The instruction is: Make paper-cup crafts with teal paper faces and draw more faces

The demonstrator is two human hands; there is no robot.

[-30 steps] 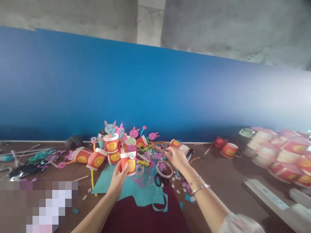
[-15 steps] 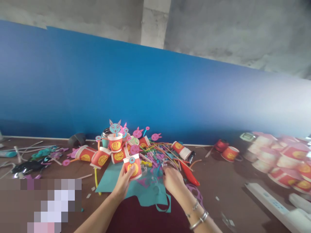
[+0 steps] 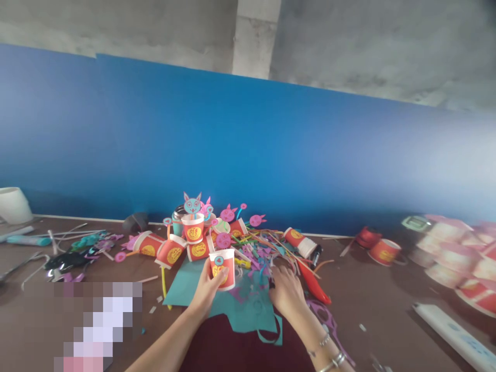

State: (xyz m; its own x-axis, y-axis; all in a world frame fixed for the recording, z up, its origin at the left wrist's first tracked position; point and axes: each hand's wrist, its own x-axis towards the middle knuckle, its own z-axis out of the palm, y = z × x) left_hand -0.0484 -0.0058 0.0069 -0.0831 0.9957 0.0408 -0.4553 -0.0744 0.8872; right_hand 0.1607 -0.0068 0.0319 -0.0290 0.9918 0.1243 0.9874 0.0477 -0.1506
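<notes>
One red-and-white paper cup sits upright in the left hand, fingers and thumb wrapped around its side, above one sheet of teal paper on the desk; the right hand points down beside the paper's right edge, fingers bent over a dark thing, and I cannot tell whether it grips it. Two upright cups stand one above the other behind; two tilted cups lie to their left; one blue cat face rises from the upper cup, and two pink cat faces show clearly to its right; one white power strip lies at the far right.

Compared with half a second ago, the view has swung left, bringing one white container in at the left edge; the left hand keeps its hold.

The cups bear round yellow emblems, too small to read; the held one also carries one blue disc.
</notes>
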